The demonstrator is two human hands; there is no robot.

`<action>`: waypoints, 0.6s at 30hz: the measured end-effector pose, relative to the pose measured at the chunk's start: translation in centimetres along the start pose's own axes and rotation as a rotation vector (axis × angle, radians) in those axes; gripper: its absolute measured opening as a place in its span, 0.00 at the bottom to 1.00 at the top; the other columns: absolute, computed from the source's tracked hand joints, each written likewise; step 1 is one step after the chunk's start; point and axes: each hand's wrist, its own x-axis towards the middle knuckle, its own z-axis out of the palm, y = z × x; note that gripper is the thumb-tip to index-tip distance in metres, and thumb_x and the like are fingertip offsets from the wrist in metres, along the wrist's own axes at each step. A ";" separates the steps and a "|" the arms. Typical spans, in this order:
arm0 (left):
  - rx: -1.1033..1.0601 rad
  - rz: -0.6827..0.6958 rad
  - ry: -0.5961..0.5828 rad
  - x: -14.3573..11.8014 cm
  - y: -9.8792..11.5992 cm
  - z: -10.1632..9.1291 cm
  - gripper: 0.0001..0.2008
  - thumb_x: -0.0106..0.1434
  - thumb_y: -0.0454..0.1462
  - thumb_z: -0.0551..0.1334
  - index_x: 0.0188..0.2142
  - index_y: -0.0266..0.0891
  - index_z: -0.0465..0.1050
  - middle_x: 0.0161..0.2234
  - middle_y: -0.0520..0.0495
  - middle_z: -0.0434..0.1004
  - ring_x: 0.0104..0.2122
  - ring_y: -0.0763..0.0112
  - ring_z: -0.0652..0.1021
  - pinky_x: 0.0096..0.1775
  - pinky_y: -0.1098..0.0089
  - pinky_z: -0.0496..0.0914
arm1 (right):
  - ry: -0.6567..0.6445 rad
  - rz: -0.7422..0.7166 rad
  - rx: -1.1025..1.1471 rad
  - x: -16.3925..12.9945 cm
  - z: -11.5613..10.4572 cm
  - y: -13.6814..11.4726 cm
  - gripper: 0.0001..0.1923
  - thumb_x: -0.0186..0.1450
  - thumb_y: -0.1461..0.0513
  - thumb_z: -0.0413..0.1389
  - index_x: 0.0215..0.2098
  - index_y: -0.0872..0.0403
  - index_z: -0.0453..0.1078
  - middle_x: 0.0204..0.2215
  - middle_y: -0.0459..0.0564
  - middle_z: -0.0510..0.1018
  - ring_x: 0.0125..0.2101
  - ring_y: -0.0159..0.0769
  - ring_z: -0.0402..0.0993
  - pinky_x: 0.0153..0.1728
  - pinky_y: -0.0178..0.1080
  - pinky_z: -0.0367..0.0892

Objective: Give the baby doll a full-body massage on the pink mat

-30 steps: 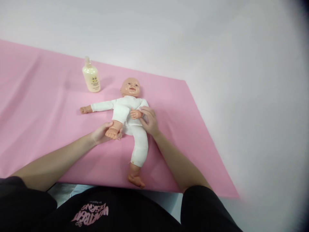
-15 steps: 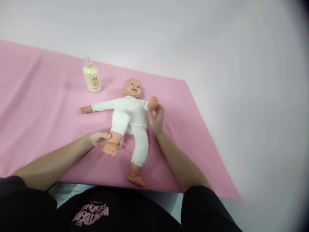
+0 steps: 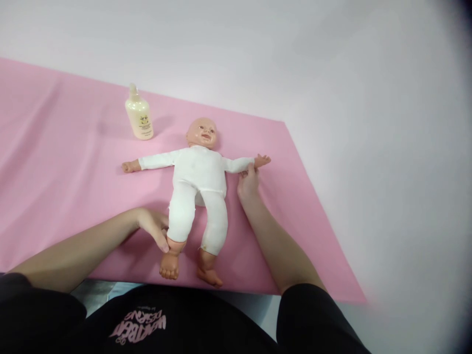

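Note:
A baby doll (image 3: 201, 169) with a white cloth body lies on its back on the pink cloth (image 3: 280, 216), head away from me and feet towards me. My left hand (image 3: 154, 227) grips the doll's lower leg on the left side, thumb on the ankle and fingers hidden behind the leg. My right hand (image 3: 248, 182) holds the doll's arm on the right side near the wrist, with the arm stretched outward. The doll's other arm lies straight out to the left, and its other leg rests near the table edge.
A pump bottle (image 3: 140, 117) of pale yellow liquid stands upright behind the doll, to the left. The pink cloth covers the table, whose near edge runs just before my body. A pale wall or floor surface (image 3: 368, 123) lies beyond it.
The leg in my left hand has gone from bent up to straight, towards me. My right hand has moved outward, and the doll's arm has gone from folded to stretched out right.

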 end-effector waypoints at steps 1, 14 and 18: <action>0.037 -0.043 -0.069 0.0 0.2 -0.1 0.20 0.49 0.39 0.80 0.42 0.39 0.85 0.37 0.43 0.85 0.41 0.51 0.85 0.43 0.59 0.81 | 0.022 0.028 0.012 0.0 0.0 0.1 0.31 0.69 0.45 0.53 0.66 0.45 0.57 0.63 0.57 0.70 0.56 0.41 0.77 0.57 0.54 0.75; -0.249 0.239 -0.096 0.6 -0.4 -2.1 0.29 0.52 0.63 0.67 0.31 0.40 0.69 0.20 0.46 0.72 0.30 0.58 0.74 0.46 0.50 0.75 | -0.073 -0.374 -0.211 -3.8 3.1 -3.9 0.29 0.68 0.46 0.60 0.61 0.48 0.60 0.63 0.60 0.68 0.59 0.45 0.73 0.58 0.51 0.75; -0.332 0.333 0.110 0.9 0.0 -2.1 0.28 0.56 0.63 0.64 0.29 0.39 0.69 0.18 0.49 0.67 0.28 0.63 0.69 0.46 0.52 0.74 | -0.206 -0.517 -0.335 -5.4 3.9 -4.9 0.27 0.70 0.49 0.60 0.62 0.48 0.62 0.57 0.58 0.74 0.57 0.46 0.76 0.59 0.53 0.74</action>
